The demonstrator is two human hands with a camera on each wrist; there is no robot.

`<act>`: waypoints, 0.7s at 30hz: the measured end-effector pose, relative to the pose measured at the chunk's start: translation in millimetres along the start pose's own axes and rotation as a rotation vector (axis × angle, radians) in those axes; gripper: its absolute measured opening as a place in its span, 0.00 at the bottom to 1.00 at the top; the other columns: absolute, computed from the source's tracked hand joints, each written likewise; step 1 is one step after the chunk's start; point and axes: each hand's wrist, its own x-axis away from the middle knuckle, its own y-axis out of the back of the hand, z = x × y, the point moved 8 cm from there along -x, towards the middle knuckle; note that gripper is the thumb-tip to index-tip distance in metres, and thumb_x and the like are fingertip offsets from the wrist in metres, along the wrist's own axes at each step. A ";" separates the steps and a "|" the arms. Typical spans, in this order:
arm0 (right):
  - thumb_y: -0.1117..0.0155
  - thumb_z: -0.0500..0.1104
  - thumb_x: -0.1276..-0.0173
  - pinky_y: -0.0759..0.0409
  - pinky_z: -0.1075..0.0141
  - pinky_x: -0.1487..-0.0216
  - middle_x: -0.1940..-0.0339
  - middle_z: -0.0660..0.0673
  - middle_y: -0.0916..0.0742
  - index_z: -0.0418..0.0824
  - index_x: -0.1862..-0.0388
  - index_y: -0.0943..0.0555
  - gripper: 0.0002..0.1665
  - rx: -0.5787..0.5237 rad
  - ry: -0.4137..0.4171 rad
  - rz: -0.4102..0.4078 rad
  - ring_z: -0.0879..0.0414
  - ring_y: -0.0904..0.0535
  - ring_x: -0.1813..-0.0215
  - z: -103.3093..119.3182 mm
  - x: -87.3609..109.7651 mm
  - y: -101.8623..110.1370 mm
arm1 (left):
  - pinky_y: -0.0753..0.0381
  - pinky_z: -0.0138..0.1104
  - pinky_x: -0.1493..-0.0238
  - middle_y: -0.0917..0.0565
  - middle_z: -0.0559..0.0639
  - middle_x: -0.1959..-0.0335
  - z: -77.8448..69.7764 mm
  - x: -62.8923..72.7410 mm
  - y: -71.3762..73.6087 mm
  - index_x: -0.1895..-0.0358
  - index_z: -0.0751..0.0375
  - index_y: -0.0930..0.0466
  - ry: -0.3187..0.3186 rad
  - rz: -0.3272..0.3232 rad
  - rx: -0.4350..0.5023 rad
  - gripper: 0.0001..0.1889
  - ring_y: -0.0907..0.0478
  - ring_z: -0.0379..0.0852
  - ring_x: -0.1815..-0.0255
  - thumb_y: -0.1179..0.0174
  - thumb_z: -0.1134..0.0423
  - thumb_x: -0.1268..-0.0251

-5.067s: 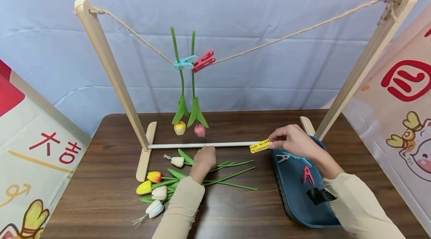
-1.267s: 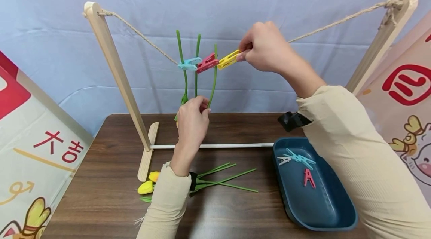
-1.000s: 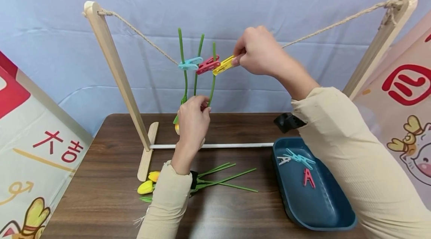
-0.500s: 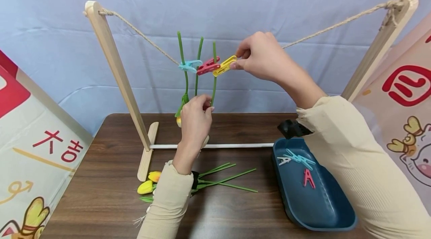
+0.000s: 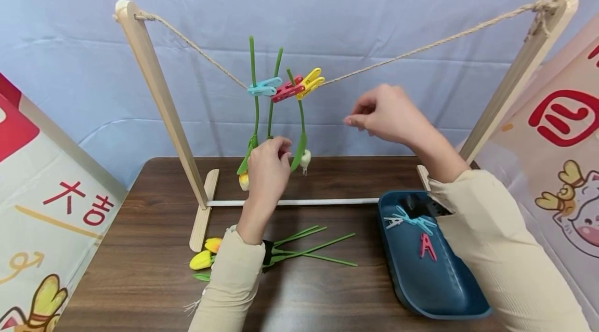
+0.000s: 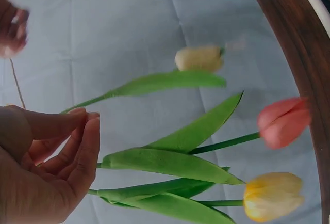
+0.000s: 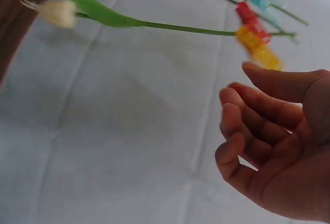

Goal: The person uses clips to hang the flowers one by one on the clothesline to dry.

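Note:
A white tulip (image 5: 305, 159) hangs head down, its stem clamped on the rope by a yellow clothespin (image 5: 310, 83). To its left a red clothespin (image 5: 287, 90) and a light blue clothespin (image 5: 264, 87) hold a pink tulip (image 6: 282, 123) and a yellow-white tulip (image 6: 272, 197). My left hand (image 5: 269, 168) is just left of the white tulip's leaf, fingertips close together with nothing between them. It hides the pink bloom in the head view. My right hand (image 5: 390, 114), fingers loosely curled and holding nothing, is in the air right of and below the yellow clothespin.
The rope (image 5: 421, 49) sags between two wooden posts (image 5: 161, 103). More tulips (image 5: 201, 260) lie on the table (image 5: 327, 290), partly under my left forearm. A dark blue tray (image 5: 449, 290) at the right holds several clothespins (image 5: 427, 247).
My right hand has let go of the yellow clothespin and moved right and down. My left hand has released the white tulip's stem, which now hangs freely with its bloom swung rightward.

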 end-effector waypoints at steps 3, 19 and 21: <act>0.38 0.42 0.38 0.30 0.63 0.76 0.84 0.49 0.21 0.38 0.75 0.17 0.10 -0.003 -0.001 0.068 0.55 0.27 0.81 -24.7 7.2 -13.9 | 0.23 0.41 0.67 0.17 0.56 0.72 3.1 1.9 -2.1 0.65 0.67 0.17 0.008 0.013 -0.002 0.07 0.20 0.49 0.71 0.40 0.77 0.47; 0.43 0.36 0.37 0.29 0.64 0.79 0.82 0.46 0.20 0.36 0.78 0.20 0.10 -0.120 -0.227 0.340 0.53 0.24 0.80 -186.8 66.6 -85.2 | 0.24 0.43 0.68 0.17 0.54 0.74 16.8 19.2 -17.7 0.70 0.67 0.18 0.016 0.066 -0.027 0.03 0.20 0.52 0.71 0.39 0.75 0.48; 0.46 0.32 0.39 0.29 0.64 0.81 0.82 0.46 0.20 0.35 0.81 0.21 0.12 -0.144 -0.251 0.353 0.54 0.24 0.81 -202.3 75.1 -93.0 | 0.24 0.44 0.69 0.17 0.54 0.75 18.0 20.9 -18.8 0.71 0.67 0.18 0.016 0.065 -0.038 0.03 0.20 0.52 0.72 0.39 0.75 0.48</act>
